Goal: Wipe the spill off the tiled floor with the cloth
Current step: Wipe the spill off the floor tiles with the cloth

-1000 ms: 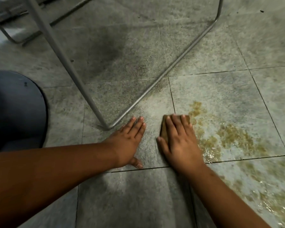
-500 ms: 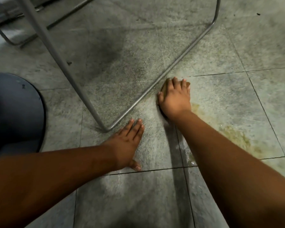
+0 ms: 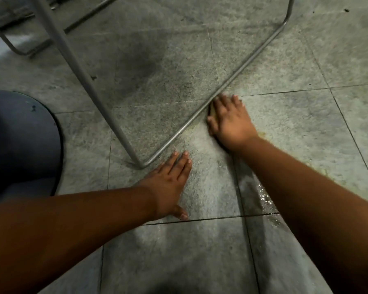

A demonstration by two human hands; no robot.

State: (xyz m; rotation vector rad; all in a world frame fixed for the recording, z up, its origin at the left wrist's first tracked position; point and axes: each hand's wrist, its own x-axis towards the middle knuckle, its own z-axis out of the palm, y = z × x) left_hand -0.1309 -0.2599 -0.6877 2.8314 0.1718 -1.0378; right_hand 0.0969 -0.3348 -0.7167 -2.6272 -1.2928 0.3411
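**A:** Head view. What does each hand do?

**B:** The right hand (image 3: 228, 119) lies flat, fingers straight and close together, pressing the cloth (image 3: 211, 111) onto the tiled floor (image 3: 295, 128). Only a brownish edge of the cloth shows, at the thumb side; the rest is hidden under the palm. The left hand (image 3: 168, 183) is spread flat on the floor nearer the person, holding nothing, apparently as a prop.

**A:** Where is the cloth relative to its surroundings?

**B:** Right against the metal chair frame (image 3: 232, 81), whose low bar crosses the tiles diagonally. The fingertips appear to touch that bar.

**A:** And the spill (image 3: 266, 200)?

**B:** Glistening wet patches lie beside the right forearm, along the grout line, with a faint yellowish stain further right. The task looks only partly done.

**A:** What could go wrong?

**B:** Three risks, as judged. The cloth may catch on the bar and slip from under the flat palm, since nothing grips it. The forearm, hanging just over the wet patch, may drag liquid across cleaner tiles. The propping hand may slide if the wetness reaches it.
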